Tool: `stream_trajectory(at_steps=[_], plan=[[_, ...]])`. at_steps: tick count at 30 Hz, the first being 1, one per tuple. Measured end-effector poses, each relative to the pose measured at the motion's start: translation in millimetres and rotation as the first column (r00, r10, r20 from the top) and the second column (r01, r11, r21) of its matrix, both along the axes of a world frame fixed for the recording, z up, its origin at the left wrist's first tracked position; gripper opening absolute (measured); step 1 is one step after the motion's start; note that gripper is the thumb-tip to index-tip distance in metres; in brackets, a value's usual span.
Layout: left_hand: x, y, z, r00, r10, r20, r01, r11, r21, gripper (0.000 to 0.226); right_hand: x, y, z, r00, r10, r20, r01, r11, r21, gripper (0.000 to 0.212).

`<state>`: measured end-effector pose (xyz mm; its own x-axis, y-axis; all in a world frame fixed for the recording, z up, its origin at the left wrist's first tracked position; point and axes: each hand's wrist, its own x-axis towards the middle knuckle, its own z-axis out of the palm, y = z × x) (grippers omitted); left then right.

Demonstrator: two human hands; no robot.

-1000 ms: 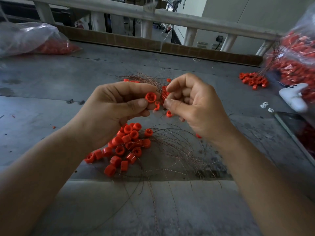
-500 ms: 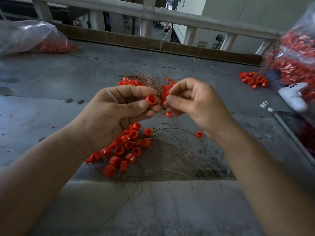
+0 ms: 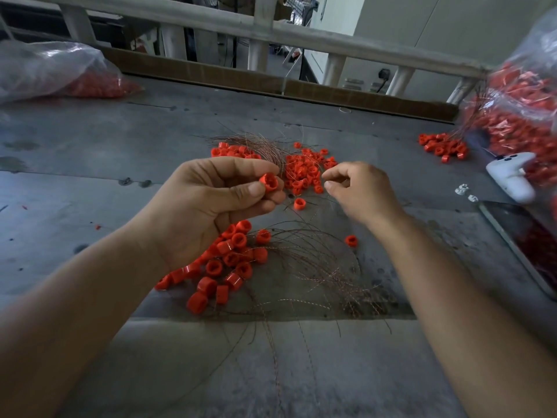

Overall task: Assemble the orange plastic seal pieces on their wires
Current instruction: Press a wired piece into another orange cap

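**Clerk:** First entry?
**Checker:** One orange seal piece, a short cup with its open end facing the camera, held above the worktop. The left hand pinches it between thumb and forefinger, and the other fingers curl beneath it.

**Clerk:** The other hand?
**Checker:** The right hand is just beside the piece and apart from it. Its thumb and forefinger are bent toward each other, tips almost meeting. I cannot tell whether a wire lies between them.

**Clerk:** Stock below?
**Checker:** A near heap of the same pieces lies on the worktop, its upper left part hidden by the left hand. Loose wires fan out from it to the right and toward the camera. Two stray pieces: one under the gap between the hands, one by the right wrist.

**Clerk:** Further back?
**Checker:** A far heap of smaller pieces shows behind the gap between the hands. A wire bundle lies across its left side.

**Clerk:** Edges?
**Checker:**
- A small pile at far right.
- A filled plastic bag beside that pile.
- A white device against the bag.
- A dark flat panel near the right forearm.
- A second bag at far left.
- A railing behind everything.
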<state>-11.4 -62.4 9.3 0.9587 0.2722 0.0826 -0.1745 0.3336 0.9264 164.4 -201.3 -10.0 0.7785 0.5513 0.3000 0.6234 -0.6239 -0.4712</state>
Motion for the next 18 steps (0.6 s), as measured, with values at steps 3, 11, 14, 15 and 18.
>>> stream_trajectory(at_steps=[3, 11, 14, 15, 18], plan=[[0, -1, 0, 1.000, 0.002, -0.004, -0.002, 1.000, -0.001, 0.023, 3, 6, -6, 0.999, -0.012, 0.031, 0.013, 0.999, -0.036, 0.017], [1, -2, 0, 1.000, -0.007, -0.008, 0.007, 1.000, 0.020, 0.023, 7, 12, -14, 0.998, -0.011, 0.058, 0.015, 0.997, -0.073, 0.004], [0, -2, 1, 1.000, -0.002, -0.015, 0.002, 1.000, 0.026, 0.023, 6, 12, -13, 1.000, -0.007, 0.029, 0.007, 1.000, 0.022, 0.005], [0, -1, 1, 1.000, 0.000, -0.015, 0.001, 1.000, 0.029, 0.023, 5, 11, -9, 1.000, -0.010, -0.004, 0.010, 0.995, 0.103, 0.008], [0, -1, 1, 1.000, 0.004, -0.016, -0.004, 0.999, 0.039, 0.023, 3, 3, 5, 0.994, -0.005, -0.105, 0.041, 0.936, 0.350, 0.022]])
